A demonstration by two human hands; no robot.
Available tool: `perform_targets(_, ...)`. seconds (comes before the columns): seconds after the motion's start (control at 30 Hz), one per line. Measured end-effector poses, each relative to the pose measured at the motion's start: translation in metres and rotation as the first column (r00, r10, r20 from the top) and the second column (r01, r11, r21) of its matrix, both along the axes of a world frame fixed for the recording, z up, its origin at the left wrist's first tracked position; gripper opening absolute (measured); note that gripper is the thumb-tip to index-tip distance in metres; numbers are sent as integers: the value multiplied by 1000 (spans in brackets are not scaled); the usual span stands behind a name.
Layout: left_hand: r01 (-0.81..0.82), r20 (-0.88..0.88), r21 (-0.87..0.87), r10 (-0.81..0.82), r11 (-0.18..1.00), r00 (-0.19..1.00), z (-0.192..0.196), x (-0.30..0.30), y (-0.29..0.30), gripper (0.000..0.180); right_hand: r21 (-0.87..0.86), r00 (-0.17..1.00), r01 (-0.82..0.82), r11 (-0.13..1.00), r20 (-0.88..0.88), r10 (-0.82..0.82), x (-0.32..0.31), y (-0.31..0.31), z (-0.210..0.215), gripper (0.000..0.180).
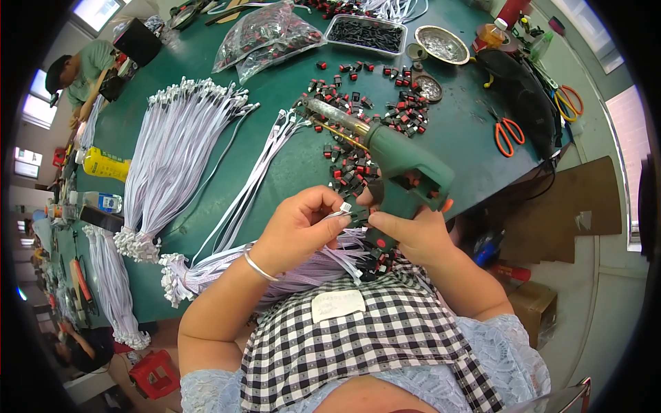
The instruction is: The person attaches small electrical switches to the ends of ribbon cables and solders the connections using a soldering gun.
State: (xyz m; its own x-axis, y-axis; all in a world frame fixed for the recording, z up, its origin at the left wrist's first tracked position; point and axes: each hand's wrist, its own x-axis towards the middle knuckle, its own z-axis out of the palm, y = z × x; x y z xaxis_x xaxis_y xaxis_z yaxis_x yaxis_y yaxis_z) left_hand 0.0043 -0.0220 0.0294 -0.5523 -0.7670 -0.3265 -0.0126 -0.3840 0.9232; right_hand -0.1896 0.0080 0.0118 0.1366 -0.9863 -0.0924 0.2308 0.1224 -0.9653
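Note:
My left hand (299, 227) pinches a thin white wire with a small white plug (345, 207) at its end, held near the table's front edge. My right hand (410, 234) touches the same plug from the right and grips a small black and red switch part; its fingers are closed. Just behind both hands lies a green glue gun (392, 155) on the green table (289, 89), its nozzle pointing up-left. Several small red and black switch parts (351, 168) are scattered around the gun. More white wires (317, 265) lie across my lap under my left wrist.
Bundles of white wires (175, 148) fan over the table's left half. Clear bags (265, 34), a black tray of parts (365, 34) and metal bowls (441, 45) stand at the back. Orange scissors (508, 134) lie right. A person (79, 72) works far left. A red stool (157, 375) stands below.

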Motion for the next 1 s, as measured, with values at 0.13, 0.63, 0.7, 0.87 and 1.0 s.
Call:
perform_targets(0.13,-13,-68,18,14,1000,998,-2,-1,0,12,50,994,-30,998,108,24,0,0,3,51)
perform_targets(0.63,46,-15,57,-45,997,999,3,-1,2,13,259,944,-20,966,323,-67,2,-4,8,53)
perform_targets(0.7,76,9,3,-76,997,997,3,0,1,13,262,945,-16,965,321,-71,2,-4,6,52)
perform_targets(0.87,95,100,-91,-86,991,991,5,-1,-1,10,280,943,-16,960,324,-79,3,-4,6,50)
perform_targets(1.0,-29,67,-98,36,995,997,-3,-8,0,9,273,942,-15,962,327,-78,3,-4,5,49)
